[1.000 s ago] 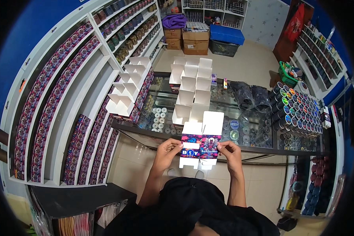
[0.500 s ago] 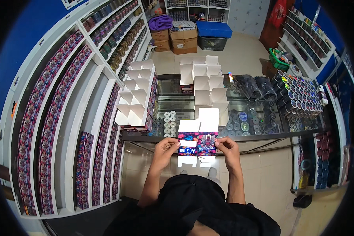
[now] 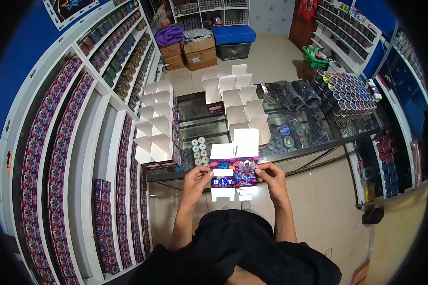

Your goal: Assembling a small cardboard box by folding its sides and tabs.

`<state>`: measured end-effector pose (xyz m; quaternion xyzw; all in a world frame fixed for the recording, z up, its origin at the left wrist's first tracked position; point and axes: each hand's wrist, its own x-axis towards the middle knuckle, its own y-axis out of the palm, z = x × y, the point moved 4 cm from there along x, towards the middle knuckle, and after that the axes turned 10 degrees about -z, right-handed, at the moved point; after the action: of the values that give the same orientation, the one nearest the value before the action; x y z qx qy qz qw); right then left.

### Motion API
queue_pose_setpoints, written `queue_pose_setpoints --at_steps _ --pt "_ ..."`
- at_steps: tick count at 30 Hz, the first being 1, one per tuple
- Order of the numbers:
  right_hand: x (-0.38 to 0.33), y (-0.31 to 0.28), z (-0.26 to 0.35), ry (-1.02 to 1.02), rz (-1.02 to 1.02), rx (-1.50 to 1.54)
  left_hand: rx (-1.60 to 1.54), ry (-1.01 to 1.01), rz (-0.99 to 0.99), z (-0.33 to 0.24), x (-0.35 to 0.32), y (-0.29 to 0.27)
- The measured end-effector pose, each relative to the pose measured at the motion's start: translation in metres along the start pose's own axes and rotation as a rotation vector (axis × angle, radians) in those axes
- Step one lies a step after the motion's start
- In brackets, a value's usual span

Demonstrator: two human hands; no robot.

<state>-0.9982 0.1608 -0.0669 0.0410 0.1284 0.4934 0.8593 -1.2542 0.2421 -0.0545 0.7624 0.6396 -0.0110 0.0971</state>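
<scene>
"Unfolded carton point(image 3: 240, 167), patterned in pink and blue with white flaps: where do we find it now?"

"We see it held up at the front edge of the surface point(image 3: 193, 108), left of that edge's middle. From this angle we cannot tell whether it touches the glass."

"And the hands?"

"Both are grasping it. We see the left hand point(image 3: 197, 181) pinching the carton's left side between thumb and fingers, and the right hand point(image 3: 271, 178) doing the same on the right side."

"What do we notice against a second ago?"

"The grip is the same, and the carton stays spread between the hands, only a little further left in our view. Mostly our view has turned: the front edge of the surface sloped down to the right, and now it climbs to the right. A poster point(image 3: 71, 9) has come in at the upper left, above the white shelf unit point(image 3: 85, 128)."

"Have the other boxes moved?"

"We make out the same arrangement: one group of open boxes point(image 3: 159, 119) at the near left corner of the surface, and a second group point(image 3: 240, 97) reaching from its far edge toward the front, behind the carton's tall flap. Black bags point(image 3: 295, 95) lie toward the far edge, and the stacked spools point(image 3: 349, 95) stand near the right end."
</scene>
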Motion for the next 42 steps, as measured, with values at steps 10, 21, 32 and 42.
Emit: queue_pose_setpoints --at_steps 10,21,32,42 --pt "0.007 0.002 0.007 0.052 0.061 -0.033 -0.014 0.005 -0.053 -0.001 -0.005 0.002" --pt "0.023 -0.007 0.020 0.041 0.136 -0.047 -0.024 0.034 -0.149 0.002 -0.016 0.016" --pt "0.030 -0.008 0.024 0.033 0.174 -0.047 -0.072 0.045 -0.180 0.005 -0.019 0.018" --pt "0.040 -0.005 0.020 0.042 0.223 -0.024 -0.077 0.049 -0.210 0.004 -0.021 0.019"
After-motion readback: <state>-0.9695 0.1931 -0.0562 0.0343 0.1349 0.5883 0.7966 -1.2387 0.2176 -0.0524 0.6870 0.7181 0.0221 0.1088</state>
